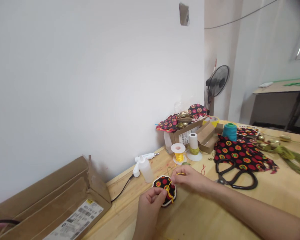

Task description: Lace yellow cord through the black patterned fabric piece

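Note:
A black fabric piece point(159, 182) with a red and yellow flower print and a white scalloped edge lies on the wooden table in front of me. Yellow cord point(171, 198) is knotted or looped over its middle. My left hand point(150, 203) is closed at the piece's near left side, thumb and finger pinching the cord by the knot. With its fingertips pinched, my right hand point(188, 177) holds another stretch of this cord just above the piece's right edge. The fingertips partly cover the knot, so its exact form cannot be made out.
Behind my hands stand a squeeze bottle point(146, 170), a white corded tool point(147, 156), a yellow cord spool point(179, 157) and a green cord spool point(194, 151). Black scissors point(245, 180), printed cloth point(236, 155) and teal thread point(230, 132) lie right. An open carton point(100, 186) is left.

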`<state>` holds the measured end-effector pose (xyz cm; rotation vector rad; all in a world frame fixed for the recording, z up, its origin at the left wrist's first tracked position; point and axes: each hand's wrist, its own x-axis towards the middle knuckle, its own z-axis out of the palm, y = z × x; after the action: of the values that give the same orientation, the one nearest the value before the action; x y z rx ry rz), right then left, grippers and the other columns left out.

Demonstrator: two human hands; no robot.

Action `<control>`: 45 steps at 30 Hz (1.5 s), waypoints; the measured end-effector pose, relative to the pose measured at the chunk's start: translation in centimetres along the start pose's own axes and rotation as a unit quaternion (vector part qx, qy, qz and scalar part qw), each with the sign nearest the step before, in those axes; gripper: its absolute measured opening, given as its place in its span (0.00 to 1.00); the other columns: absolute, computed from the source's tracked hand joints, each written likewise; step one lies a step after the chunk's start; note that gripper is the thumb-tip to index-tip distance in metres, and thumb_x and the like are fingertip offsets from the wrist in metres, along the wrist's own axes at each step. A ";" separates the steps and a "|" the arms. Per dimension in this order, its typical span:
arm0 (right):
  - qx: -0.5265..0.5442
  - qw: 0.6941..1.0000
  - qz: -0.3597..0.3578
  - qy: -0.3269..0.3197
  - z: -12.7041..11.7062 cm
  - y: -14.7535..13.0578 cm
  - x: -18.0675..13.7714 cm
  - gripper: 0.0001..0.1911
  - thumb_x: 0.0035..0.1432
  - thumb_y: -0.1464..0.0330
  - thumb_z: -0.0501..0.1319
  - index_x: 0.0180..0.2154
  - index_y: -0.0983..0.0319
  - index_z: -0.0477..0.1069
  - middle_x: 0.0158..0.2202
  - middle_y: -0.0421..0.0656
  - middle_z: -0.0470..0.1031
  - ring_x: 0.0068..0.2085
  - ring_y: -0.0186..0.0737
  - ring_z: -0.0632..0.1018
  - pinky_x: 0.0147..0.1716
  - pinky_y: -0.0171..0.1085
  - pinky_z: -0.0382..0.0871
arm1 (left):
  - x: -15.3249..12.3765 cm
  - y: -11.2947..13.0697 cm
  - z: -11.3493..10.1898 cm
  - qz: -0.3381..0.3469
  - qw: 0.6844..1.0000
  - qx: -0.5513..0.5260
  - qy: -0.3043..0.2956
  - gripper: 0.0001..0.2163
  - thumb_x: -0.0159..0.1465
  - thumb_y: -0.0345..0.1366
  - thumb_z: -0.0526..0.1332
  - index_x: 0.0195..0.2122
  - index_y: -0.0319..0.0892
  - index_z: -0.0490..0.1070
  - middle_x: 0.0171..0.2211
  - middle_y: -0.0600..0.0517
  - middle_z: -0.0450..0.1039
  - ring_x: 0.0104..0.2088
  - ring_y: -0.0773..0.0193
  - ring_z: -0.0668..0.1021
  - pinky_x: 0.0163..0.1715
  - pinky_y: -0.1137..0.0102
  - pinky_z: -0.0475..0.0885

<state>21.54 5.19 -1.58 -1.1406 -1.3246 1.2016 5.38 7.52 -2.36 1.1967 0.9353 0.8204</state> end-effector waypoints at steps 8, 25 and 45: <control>0.114 0.991 0.034 -0.065 1.2 0.0 -0.4 0.11 0.48 0.67 0.57 0.29 0.68 0.72 0.14 0.35 0.63 0.15 0.23 0.58 0.14 0.25 0.47 | 0.1 0.0 0.1 0.019 1.000 0.002 -0.009 0.07 0.44 0.35 0.64 0.21 0.35 0.74 0.19 0.51 0.75 0.21 0.67 0.73 0.24 0.76 0.65; -0.410 0.896 -0.173 0.017 2.5 0.2 -1.3 0.11 0.48 0.68 0.57 0.38 0.59 0.68 0.17 0.36 0.71 0.19 0.30 0.69 0.20 0.26 0.57 | 0.3 -0.1 -0.2 0.021 0.998 -0.003 -0.065 0.10 0.46 0.39 0.64 0.25 0.36 0.74 0.19 0.51 0.74 0.23 0.65 0.73 0.26 0.74 0.65; -0.369 0.915 -0.161 0.038 1.7 0.5 -0.8 0.04 0.48 0.67 0.59 0.27 0.60 0.71 0.15 0.36 0.70 0.17 0.28 0.67 0.18 0.25 0.56 | 0.6 0.0 -0.3 -0.008 0.997 0.062 -0.034 0.18 0.41 0.50 0.61 0.18 0.36 0.66 0.08 0.64 0.48 0.11 0.77 0.48 0.12 0.77 0.41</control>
<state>19.91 4.24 -2.18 -1.3847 -1.8882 0.3964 5.37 8.18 -2.50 1.3142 0.9496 0.7132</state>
